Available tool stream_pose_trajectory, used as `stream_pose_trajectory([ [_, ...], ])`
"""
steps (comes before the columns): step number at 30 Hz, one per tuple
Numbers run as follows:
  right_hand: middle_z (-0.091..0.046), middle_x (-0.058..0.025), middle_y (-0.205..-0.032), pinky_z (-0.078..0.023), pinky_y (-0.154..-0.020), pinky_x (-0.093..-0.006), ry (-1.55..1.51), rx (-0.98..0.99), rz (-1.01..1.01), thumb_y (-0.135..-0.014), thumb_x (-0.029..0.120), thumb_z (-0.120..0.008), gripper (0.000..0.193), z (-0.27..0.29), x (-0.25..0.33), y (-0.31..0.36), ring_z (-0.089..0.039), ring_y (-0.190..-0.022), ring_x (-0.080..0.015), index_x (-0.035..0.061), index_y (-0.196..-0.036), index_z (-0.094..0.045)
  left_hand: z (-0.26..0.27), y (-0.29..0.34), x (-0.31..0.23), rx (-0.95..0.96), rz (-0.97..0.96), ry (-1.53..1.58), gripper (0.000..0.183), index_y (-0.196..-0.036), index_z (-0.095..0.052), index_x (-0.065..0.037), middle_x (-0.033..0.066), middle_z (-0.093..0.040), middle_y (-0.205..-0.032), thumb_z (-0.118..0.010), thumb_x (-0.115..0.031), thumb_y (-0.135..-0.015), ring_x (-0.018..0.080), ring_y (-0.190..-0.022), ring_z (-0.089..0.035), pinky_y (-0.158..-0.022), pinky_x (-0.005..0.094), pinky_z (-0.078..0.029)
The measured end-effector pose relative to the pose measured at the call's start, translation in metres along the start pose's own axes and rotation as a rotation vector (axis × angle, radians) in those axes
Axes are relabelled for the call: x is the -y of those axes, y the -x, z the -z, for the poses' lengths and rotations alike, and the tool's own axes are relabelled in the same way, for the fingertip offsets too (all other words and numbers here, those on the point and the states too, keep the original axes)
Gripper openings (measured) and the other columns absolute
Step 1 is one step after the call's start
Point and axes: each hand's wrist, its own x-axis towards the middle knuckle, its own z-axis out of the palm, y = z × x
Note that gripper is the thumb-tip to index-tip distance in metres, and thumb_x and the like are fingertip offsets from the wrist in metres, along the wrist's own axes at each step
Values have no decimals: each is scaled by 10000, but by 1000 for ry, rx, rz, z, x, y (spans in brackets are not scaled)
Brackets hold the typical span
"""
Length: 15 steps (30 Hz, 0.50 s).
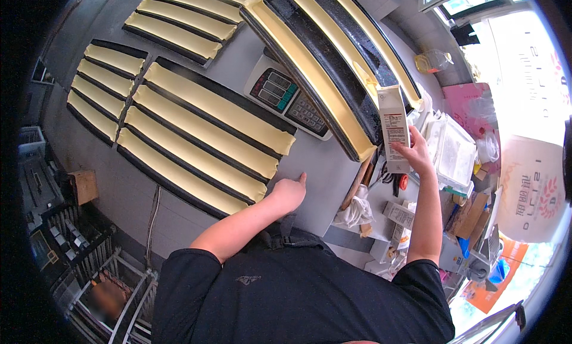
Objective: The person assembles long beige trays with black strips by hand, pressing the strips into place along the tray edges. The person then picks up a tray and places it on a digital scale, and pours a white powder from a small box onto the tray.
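My right hand [417,151] grips a white carton [393,120] with printed panels, its fingers wrapped round the side. The carton's upper end is beside the right end of a raised black mesh pan [322,58] with long channels lined in pale yellow sheets. One of those sheets sticks up near the carton. My left hand [290,193] is low over the grey tabletop, fingers mostly curled and one finger pointing forward, with nothing visible in it. It is near the corner of a lined black pan [202,135] lying flat.
Two more lined pans [107,90] [185,25] lie farther left and back. A digital scale [280,96] sits partly under the raised pan. Right are a white plastic tub [453,150], a white cloth [356,208] and boxes [399,214]. A bottle [433,61] stands behind.
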Motion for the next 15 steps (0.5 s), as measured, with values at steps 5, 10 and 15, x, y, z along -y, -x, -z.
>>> stream_pose_trajectory([
  [5,-796,-110,-1190,-558,-1001,-362,20,0,-17,-881,186,-914,571,0,6,-2,-730,-1107,-179,21,-1360,-649,-5,-1,2,-31,-5,0,722,-1685,-254,127,223,-790,-878,-501,-110,-1049,417,-739,-770,-631,549,-616],
  [10,-792,-107,-1173,-551,-1018,-380,69,-16,-1,-858,245,-926,584,6,-14,-8,-729,-1106,-194,37,-1336,-663,2,0,-1,-19,10,-18,717,-1672,-311,121,197,-789,-850,-532,-97,-1026,393,-715,-772,-603,538,-613],
  [15,-793,-108,-1181,-554,-1013,-371,53,-2,-29,-865,207,-919,573,6,-3,-8,-732,-1110,-192,42,-1346,-653,-7,0,2,-72,-8,-21,728,-1680,-305,110,195,-789,-851,-542,-99,-1024,395,-716,-772,-605,536,-615],
])
